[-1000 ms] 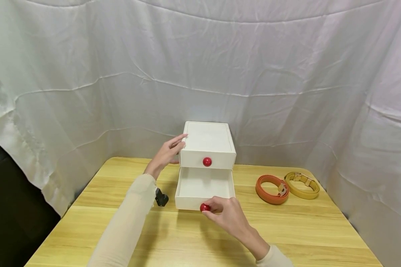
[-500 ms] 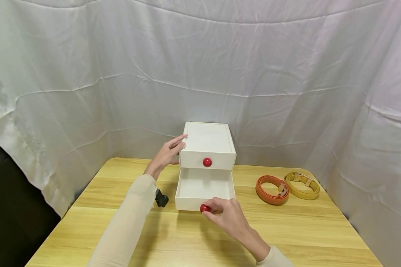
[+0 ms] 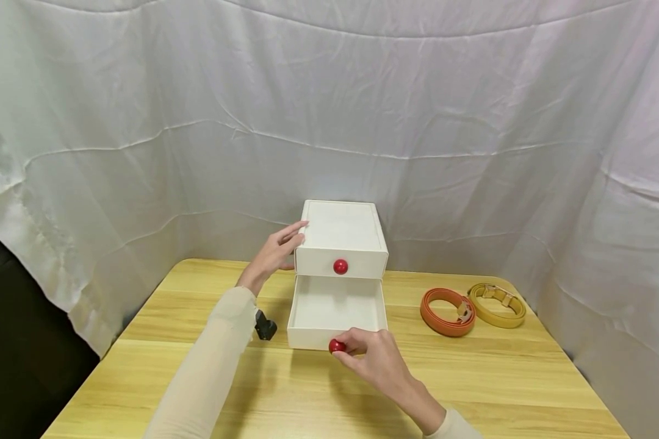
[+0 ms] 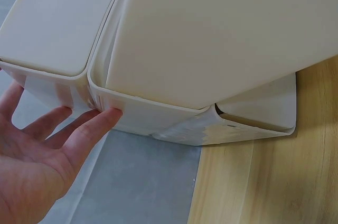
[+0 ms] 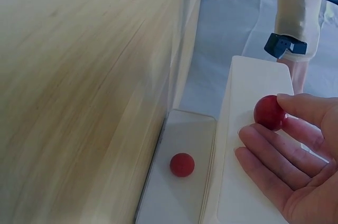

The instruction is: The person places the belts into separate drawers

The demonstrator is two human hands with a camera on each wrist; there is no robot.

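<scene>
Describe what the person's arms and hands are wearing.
Both arms wear long, close-fitting cream sleeves ending at the wrists. The left hand and right hand are bare, with no gloves or rings visible. A small black device is strapped under the left wrist.

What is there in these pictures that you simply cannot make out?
- Upper drawer, head view: shut, so its contents are hidden.
- Right hand, head view: its fingers cover the front of the lower drawer beside the red knob.
- Belt buckles on the orange belt and yellow belt, head view: too small to read.
- Left hand, left wrist view: cut off by the frame edge.
- Table, right wrist view: blurred.
</scene>
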